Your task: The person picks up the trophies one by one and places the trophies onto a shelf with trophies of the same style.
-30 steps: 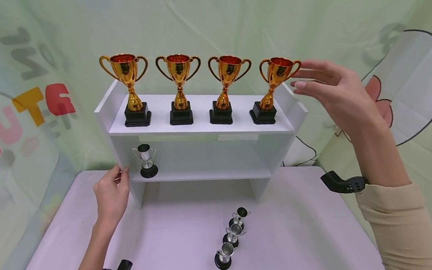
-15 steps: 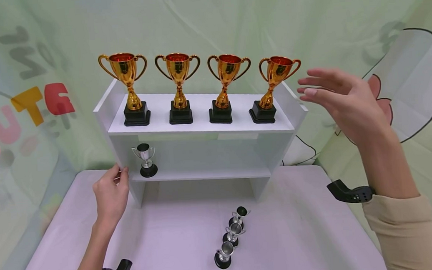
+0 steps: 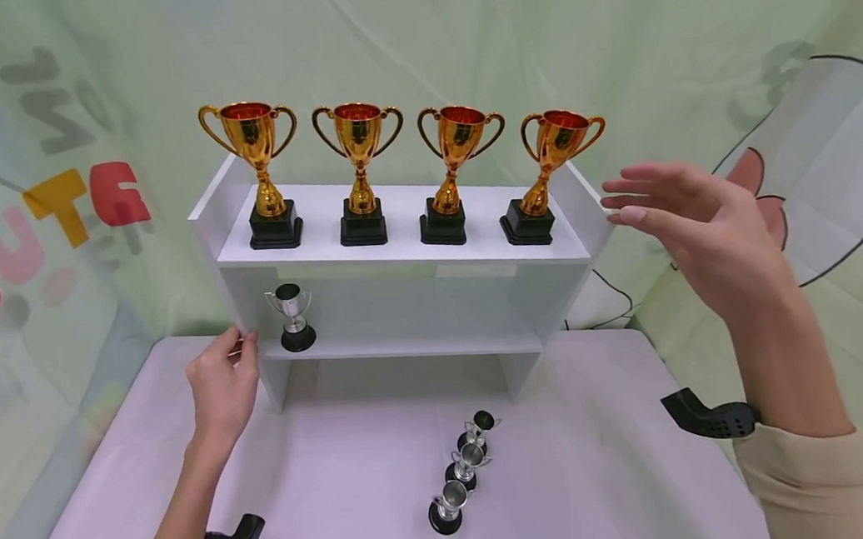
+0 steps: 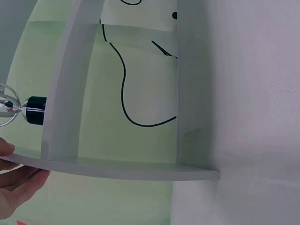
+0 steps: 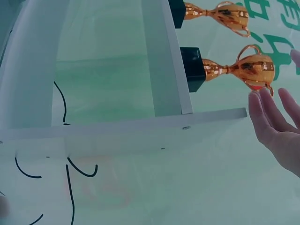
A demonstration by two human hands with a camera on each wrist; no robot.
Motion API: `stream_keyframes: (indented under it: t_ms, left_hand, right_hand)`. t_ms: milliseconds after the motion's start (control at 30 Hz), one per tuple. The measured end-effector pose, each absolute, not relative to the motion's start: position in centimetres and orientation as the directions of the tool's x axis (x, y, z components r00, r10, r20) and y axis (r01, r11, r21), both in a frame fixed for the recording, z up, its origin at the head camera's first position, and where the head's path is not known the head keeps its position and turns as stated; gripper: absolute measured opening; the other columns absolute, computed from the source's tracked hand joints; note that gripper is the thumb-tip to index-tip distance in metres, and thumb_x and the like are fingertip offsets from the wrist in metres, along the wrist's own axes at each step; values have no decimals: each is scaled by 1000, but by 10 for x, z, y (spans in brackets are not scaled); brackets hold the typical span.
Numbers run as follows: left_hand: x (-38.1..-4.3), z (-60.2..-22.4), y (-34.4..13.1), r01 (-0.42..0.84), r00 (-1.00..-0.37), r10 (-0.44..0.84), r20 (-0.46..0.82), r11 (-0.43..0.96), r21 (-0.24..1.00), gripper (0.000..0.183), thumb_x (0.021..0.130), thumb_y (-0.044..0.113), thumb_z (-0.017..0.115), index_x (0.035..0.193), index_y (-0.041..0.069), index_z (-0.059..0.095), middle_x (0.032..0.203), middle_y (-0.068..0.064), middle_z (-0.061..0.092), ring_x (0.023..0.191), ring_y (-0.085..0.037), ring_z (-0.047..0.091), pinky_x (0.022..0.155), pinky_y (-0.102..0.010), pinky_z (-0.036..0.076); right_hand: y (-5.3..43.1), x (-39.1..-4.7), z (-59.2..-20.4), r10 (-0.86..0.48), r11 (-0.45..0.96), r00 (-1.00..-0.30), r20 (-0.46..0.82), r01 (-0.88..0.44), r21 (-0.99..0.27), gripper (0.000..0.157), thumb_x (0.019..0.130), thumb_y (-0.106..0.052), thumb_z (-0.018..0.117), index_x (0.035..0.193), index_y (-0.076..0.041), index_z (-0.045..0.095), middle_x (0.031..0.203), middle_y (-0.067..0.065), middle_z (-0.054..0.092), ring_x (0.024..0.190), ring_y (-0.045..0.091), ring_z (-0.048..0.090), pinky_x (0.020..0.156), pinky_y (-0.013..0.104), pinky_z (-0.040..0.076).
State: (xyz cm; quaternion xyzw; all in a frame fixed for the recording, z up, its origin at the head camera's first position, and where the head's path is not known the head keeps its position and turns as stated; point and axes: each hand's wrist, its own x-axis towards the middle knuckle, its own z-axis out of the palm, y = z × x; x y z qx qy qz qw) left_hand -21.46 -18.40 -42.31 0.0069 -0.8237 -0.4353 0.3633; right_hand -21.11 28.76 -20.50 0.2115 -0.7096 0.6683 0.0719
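My left hand (image 3: 223, 384) pinches the front edge of the left side panel of a white shelf unit (image 3: 401, 259); in the left wrist view the thumb and fingers (image 4: 29, 183) lie on opposite faces of that panel. Just inside it, a small silver trophy cup (image 3: 293, 312) stands upright on the middle shelf. My right hand (image 3: 714, 233) hovers beyond the right side panel with its fingers loosely extended, holding nothing. Nearest to it is the rightmost gold trophy cup (image 3: 558, 139), on a black base at the right end of the top shelf.
More gold trophies (image 3: 357, 128) stand in a row along the top shelf. Three small silver trophies (image 3: 463, 463) stand in a slanting line on the white table (image 3: 596, 467) before the unit. A black cable (image 3: 617, 298) lies behind the unit's right side.
My right hand has drawn away from the handle of the rightmost gold trophy, moving right and down. My left hand keeps its hold on the side panel.
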Motion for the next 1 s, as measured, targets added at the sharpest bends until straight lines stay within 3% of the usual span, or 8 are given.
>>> stream_keyframes:
  t_ms: [167, 267, 367, 433, 533, 700, 800, 1000]
  left_hand:
    - [-215, -423, -184, 301, -737, -323, 594, 630, 716, 13, 97, -4, 62, 99, -10, 73, 92, -26, 75, 82, -41, 75, 74, 6, 43]
    - [-215, -423, -184, 294, -737, -325, 592, 635, 714, 13, 97, -4, 62, 99, -10, 73, 93, -26, 75, 83, -41, 75, 75, -16, 59]
    - [-215, -422, -184, 291, -737, -326, 593, 639, 712, 13, 97, -4, 62, 99, -10, 73, 93, -26, 75, 83, -40, 75, 76, -38, 58]
    - [-215, -422, -184, 290, -738, -328, 590, 636, 715, 13, 97, -4, 62, 98, -10, 73, 92, -26, 75, 83, -41, 75, 75, -25, 60]
    - [-214, -422, -184, 288, -740, -326, 588, 636, 716, 13, 97, -4, 62, 99, -10, 73, 92, -26, 75, 82, -41, 75, 75, -25, 60]
    - [-215, -421, -183, 287, -744, -319, 588, 642, 711, 14, 98, -4, 61, 100, -11, 73, 92, -27, 75, 82, -41, 75, 75, -46, 58]
    - [-215, -421, -182, 289, -741, -317, 592, 646, 707, 13, 98, -3, 62, 97, -10, 72, 91, -26, 75, 81, -41, 75, 75, -43, 58]
    - [-215, -422, -183, 288, -742, -322, 588, 639, 714, 12, 98, -3, 62, 95, -10, 72, 91, -26, 75, 81, -41, 75, 73, 2, 48]
  right_hand:
    - [283, -203, -211, -253, -68, -861, 441, -438, -896, 45, 96, 16, 57, 140, 12, 51, 129, 15, 68, 113, 26, 70, 104, 25, 53]
    - [282, -200, -215, -279, -71, -848, 450, -449, -891, 44, 96, 18, 54, 140, 13, 50, 129, 16, 68, 113, 26, 71, 102, 25, 53]
    - [280, -197, -220, -301, -73, -836, 458, -459, -885, 45, 96, 19, 53, 140, 12, 51, 129, 16, 67, 113, 25, 70, 101, 25, 54]
    - [279, -196, -226, -312, -79, -828, 466, -466, -881, 44, 96, 20, 52, 139, 13, 51, 129, 16, 67, 112, 26, 70, 101, 26, 55]
    - [276, -193, -235, -306, -58, -830, 466, -472, -880, 44, 95, 21, 52, 138, 14, 50, 128, 15, 68, 111, 26, 70, 101, 27, 56]
    - [272, -185, -255, -317, 27, -840, 441, -472, -881, 43, 95, 19, 55, 137, 10, 53, 128, 11, 69, 111, 22, 72, 99, 25, 56]
    - [269, -181, -269, -352, 61, -835, 423, -471, -880, 43, 95, 17, 58, 137, 5, 57, 130, 11, 69, 113, 20, 72, 97, 23, 57]
    - [260, -176, -290, -383, 133, -842, 380, -457, -879, 43, 95, 14, 61, 136, 5, 57, 131, 11, 68, 115, 18, 70, 98, 23, 57]
